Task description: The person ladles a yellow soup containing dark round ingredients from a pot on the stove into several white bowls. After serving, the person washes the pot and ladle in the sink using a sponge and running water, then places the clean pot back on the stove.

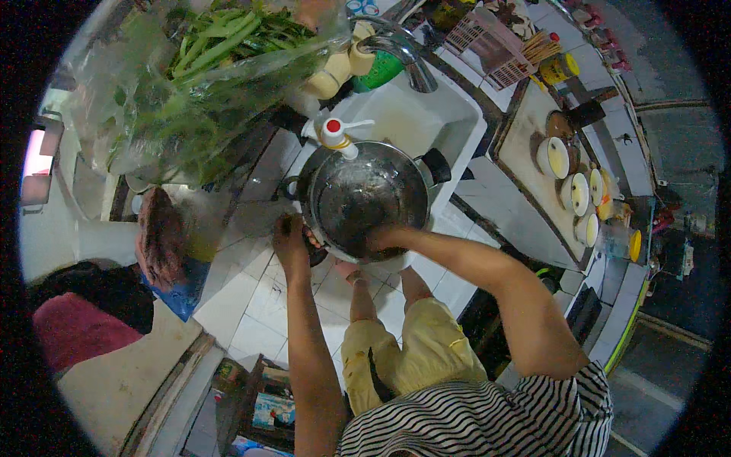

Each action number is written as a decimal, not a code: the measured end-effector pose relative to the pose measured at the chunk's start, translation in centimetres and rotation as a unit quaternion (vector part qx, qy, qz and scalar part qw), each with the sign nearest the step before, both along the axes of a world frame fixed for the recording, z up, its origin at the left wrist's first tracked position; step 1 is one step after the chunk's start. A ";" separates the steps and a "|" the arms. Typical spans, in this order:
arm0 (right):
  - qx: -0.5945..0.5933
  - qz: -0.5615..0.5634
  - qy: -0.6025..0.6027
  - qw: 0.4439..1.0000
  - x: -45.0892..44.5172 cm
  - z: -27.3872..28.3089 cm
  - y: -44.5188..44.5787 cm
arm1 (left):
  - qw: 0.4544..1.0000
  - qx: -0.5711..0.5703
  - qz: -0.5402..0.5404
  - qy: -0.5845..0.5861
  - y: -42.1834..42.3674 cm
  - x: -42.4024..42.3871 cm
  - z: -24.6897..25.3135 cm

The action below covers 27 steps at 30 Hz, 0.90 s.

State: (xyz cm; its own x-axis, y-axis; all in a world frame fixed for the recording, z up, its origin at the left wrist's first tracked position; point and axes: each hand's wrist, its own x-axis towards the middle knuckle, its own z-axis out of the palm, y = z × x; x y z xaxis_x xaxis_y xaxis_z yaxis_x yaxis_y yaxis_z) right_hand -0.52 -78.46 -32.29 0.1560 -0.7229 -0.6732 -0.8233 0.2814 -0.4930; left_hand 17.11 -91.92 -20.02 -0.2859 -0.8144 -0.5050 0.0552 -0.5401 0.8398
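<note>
A round metal pot with dark side handles sits at the near edge of the white sink, and its inside looks wet and dark. At its left rim is my left hand, fingertips curled against the pot's outer wall. My right hand reaches over the near rim down into the pot. Shadow and blur hide its fingers, so whether they hold anything does not show. Above the pot's far edge stands a white plastic tap with a red cap, its spout pointing into the pot.
A chrome faucet arches over the sink. Leafy greens in a clear plastic bag bulge at upper left. Several white bowls with yellowish contents stand on the right counter, near a pink plastic basket. White floor tiles lie below.
</note>
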 end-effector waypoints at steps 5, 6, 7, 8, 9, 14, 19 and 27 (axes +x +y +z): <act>0.068 -0.323 -0.580 0.744 4.4 4.0 -7.4 | 0.999 -0.027 -0.026 -0.016 -0.1 0.2 -0.2; 0.102 -0.386 -0.611 0.683 4.9 5.3 -8.3 | 0.999 -0.021 -0.023 -0.012 -0.2 0.1 -0.6; 0.130 -0.452 -0.625 0.623 4.9 6.6 -9.0 | 1.000 -0.012 -0.021 -0.006 -0.3 -0.2 -0.7; 0.182 -0.547 -0.572 0.584 5.1 8.6 -9.5 | 1.000 -0.002 -0.016 0.000 -0.3 -0.3 -0.6; 0.093 -0.527 -0.539 0.651 5.5 10.3 -8.9 | 1.000 0.009 -0.013 0.008 -0.1 -0.6 -0.7; 0.026 -0.325 -0.242 0.914 3.4 16.7 -3.4 | 0.998 0.006 0.056 0.006 1.0 -1.1 -1.4; -0.073 0.019 -0.060 0.995 -3.4 11.6 1.4 | 0.998 0.018 0.059 0.016 0.9 -1.4 -0.5; -0.247 0.179 0.275 0.911 -9.7 6.7 -2.7 | 0.997 -0.047 -0.056 -0.002 -0.3 1.3 -3.5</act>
